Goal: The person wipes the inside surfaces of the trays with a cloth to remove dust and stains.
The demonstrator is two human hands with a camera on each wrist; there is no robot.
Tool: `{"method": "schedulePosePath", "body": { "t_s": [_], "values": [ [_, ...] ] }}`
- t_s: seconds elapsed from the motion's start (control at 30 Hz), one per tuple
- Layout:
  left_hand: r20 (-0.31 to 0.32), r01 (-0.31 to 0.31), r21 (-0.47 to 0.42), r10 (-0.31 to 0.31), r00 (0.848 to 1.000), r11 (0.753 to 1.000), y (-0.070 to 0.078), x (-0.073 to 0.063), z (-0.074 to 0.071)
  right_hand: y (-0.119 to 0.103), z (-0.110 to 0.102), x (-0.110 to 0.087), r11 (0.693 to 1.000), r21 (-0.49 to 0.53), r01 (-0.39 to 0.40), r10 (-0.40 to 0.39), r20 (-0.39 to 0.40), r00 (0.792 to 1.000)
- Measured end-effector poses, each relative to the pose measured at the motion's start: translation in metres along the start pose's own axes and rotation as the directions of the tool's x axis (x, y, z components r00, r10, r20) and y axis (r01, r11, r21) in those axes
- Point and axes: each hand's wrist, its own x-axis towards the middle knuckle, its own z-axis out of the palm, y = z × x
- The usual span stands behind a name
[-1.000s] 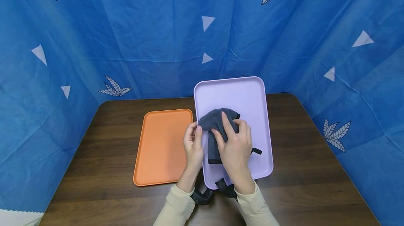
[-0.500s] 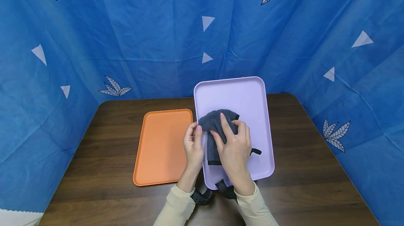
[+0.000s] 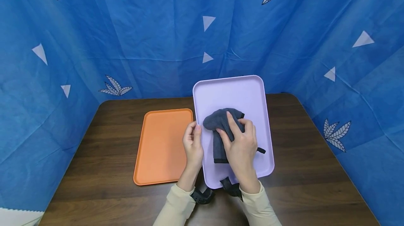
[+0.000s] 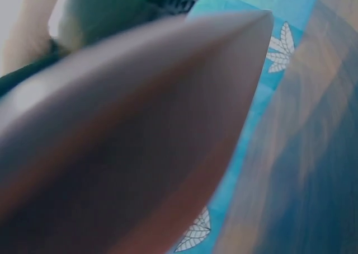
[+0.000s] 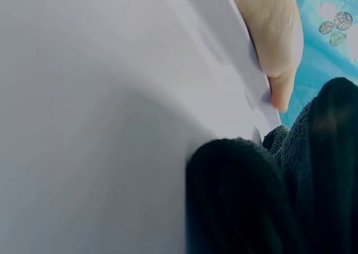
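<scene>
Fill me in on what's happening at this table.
A person is working on a lavender tray with both hands. The left hand grips the tray's left rim, while the right hand holds a bunched dark grey cloth against its inner face. The tray appears to be held up off the wooden table. To its left, an orange tray lies flat on the table, untouched.
</scene>
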Motion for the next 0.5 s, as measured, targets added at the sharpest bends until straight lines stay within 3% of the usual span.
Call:
{"method": "schedulePosePath", "body": {
  "t_s": [0.27, 0.5],
  "values": [
    [0.005, -0.009, -0.017, 0.009, 1.0, 1.0, 0.001, 0.001, -0.001, 0.013, -0.006, 0.002, 0.998, -0.019, -0.056, 0.056, -0.009, 0.998],
    [0.009, -0.006, -0.027, 0.007, 1.0, 1.0, 0.003, 0.002, -0.002, 0.027, -0.015, 0.007, 0.987, -0.029, -0.156, 0.156, -0.007, 0.988]
  ]
}}
